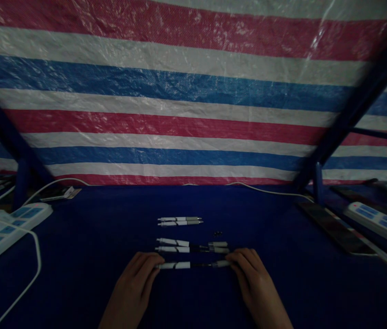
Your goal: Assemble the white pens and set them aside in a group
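Note:
On the dark blue table, my left hand (138, 281) pinches the left end of a white pen barrel (181, 265). My right hand (251, 274) has its fingers on the grey grip piece (220, 263) at the other end, with a dark refill (201, 265) lying between the two parts. Just beyond are two more pens in parts, with white barrels (174, 249) and grey grips (218, 244). Farther back, two whole white-and-grey pens (180, 223) lie side by side. Some small dark pieces (217, 233) sit to their right.
A white power strip (32, 214) with a cable stands at the left, another power strip (382, 221) at the right. A dark phone-like slab (337, 228) lies near the right one. Blue frame posts (318, 183) rise on both sides before a striped sheet (180, 123).

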Motion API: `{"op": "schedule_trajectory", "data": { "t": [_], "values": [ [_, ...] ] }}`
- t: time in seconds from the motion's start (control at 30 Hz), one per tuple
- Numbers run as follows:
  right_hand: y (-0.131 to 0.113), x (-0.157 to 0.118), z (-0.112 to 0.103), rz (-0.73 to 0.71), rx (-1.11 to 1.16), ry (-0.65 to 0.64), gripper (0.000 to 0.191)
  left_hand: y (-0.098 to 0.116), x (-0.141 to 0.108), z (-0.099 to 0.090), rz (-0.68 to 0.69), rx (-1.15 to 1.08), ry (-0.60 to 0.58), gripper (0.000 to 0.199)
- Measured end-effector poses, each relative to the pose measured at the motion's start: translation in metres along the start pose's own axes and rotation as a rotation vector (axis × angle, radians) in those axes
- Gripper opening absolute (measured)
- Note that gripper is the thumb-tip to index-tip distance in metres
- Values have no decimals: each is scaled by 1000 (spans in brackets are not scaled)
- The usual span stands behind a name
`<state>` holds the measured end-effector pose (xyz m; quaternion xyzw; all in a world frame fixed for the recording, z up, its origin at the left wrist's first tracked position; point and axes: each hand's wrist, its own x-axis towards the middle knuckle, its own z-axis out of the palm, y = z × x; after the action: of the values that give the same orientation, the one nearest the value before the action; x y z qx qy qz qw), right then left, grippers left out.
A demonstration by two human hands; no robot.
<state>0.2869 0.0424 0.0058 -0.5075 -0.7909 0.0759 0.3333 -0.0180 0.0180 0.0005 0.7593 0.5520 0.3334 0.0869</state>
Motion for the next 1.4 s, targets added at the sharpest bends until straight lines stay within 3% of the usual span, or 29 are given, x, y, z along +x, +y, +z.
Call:
{"op": "schedule_trajectory", "data": {
  "t": [0.63,1.07,1.4],
  "values": [
    [-3,-1,1,41,109,-25,24,3,-1,-4,-9,-61,76,20],
    [-24,2,-8,129,374,-143,19,8,1,-7,-79,-161,89,19],
    [-36,5,-6,196,442,-173,15,12,0,-7,-80,-229,3,20]
  ]
}}
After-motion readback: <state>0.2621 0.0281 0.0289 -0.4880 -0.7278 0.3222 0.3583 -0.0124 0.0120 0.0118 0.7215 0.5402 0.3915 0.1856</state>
